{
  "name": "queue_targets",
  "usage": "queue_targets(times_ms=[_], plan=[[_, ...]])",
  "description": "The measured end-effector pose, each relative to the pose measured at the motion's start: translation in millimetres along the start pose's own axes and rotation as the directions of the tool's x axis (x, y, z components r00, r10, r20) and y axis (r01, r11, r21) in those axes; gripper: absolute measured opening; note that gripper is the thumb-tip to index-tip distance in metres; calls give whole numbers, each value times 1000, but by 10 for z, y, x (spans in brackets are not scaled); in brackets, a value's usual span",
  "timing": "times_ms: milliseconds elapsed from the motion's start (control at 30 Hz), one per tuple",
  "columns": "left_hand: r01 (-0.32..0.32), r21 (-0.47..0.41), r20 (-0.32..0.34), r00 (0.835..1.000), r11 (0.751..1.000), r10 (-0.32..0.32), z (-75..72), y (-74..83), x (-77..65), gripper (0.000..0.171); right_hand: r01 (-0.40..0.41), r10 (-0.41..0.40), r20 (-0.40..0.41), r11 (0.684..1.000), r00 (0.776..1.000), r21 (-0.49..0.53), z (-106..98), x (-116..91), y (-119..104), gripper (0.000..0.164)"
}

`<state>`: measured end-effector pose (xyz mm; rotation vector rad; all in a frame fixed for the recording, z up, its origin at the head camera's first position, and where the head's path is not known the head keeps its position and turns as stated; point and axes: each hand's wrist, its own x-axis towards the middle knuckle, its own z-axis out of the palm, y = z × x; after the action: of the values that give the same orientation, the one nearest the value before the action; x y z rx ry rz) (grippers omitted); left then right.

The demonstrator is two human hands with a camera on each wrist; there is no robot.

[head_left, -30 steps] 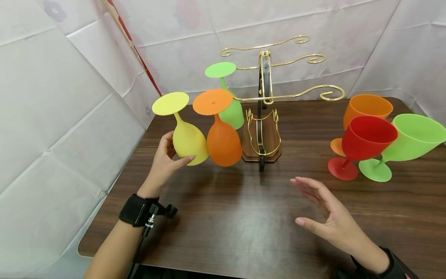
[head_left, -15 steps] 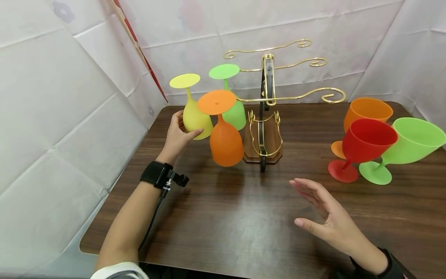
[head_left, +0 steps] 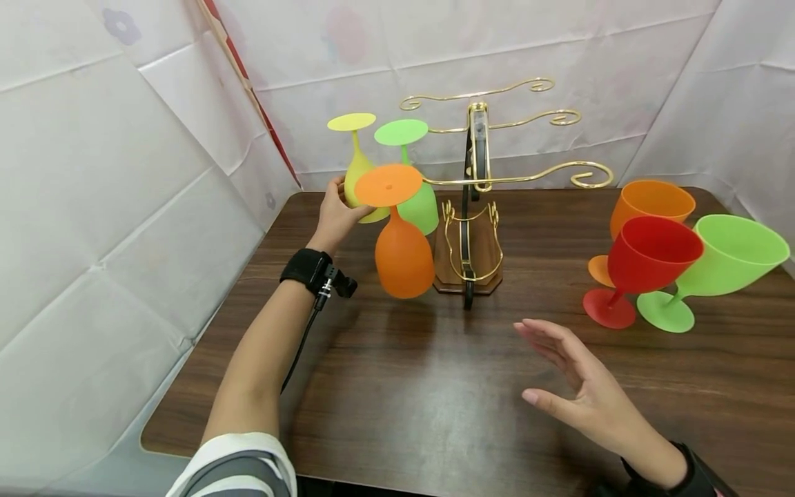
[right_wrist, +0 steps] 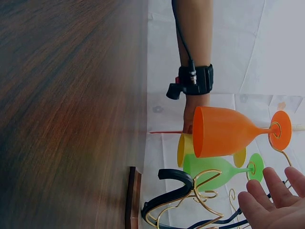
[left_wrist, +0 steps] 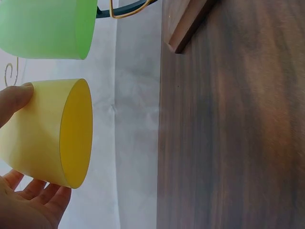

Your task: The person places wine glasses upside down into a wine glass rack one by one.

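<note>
My left hand (head_left: pixel 338 217) holds a yellow goblet (head_left: pixel 359 169) upside down by its bowl, thumb on one side and fingers on the other. In the left wrist view the mouth of the yellow goblet (left_wrist: pixel 40 131) hangs beside the green goblet (left_wrist: pixel 47 28), a gap between them. A green goblet (head_left: pixel 422 207) and an orange goblet (head_left: pixel 404 259) hang inverted from the left arms of a gold wire rack (head_left: pixel 477 148). The orange one partly hides the yellow bowl. My right hand (head_left: pixel 586 386) hovers over the table with fingers extended, holding nothing.
On the right, a red goblet (head_left: pixel 652 255), an orange goblet (head_left: pixel 652 200) and a light green goblet (head_left: pixel 733 255) stand upright on the dark wood table (head_left: pixel 435 407). The rack's wooden base (head_left: pixel 484 252) sits mid-table. Behind hangs a white sheet (head_left: pixel 348 55).
My left hand has carried the yellow goblet away from me and slightly right, from beside the orange goblet to behind it, near the green one. My right hand stays nearly still.
</note>
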<state>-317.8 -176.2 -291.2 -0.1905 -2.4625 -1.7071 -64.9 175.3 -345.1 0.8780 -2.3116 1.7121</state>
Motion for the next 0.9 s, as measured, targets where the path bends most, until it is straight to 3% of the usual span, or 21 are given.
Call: queue_targets(times_ms=[233, 533, 900], plan=[[-41, 40, 6, 999, 998, 41, 85, -148, 209, 83, 4, -4, -20, 1000, 1000, -2, -9, -11, -2, 78], [33, 21, 63, 997, 999, -34, 183, 138, 196, 83, 44, -43, -55, 999, 998, 21, 9, -30, 20, 80], [-103, -29, 176, 979, 994, 106, 263, 191, 240, 74, 16, -14, -77, 1000, 997, 19, 15, -82, 14, 79]])
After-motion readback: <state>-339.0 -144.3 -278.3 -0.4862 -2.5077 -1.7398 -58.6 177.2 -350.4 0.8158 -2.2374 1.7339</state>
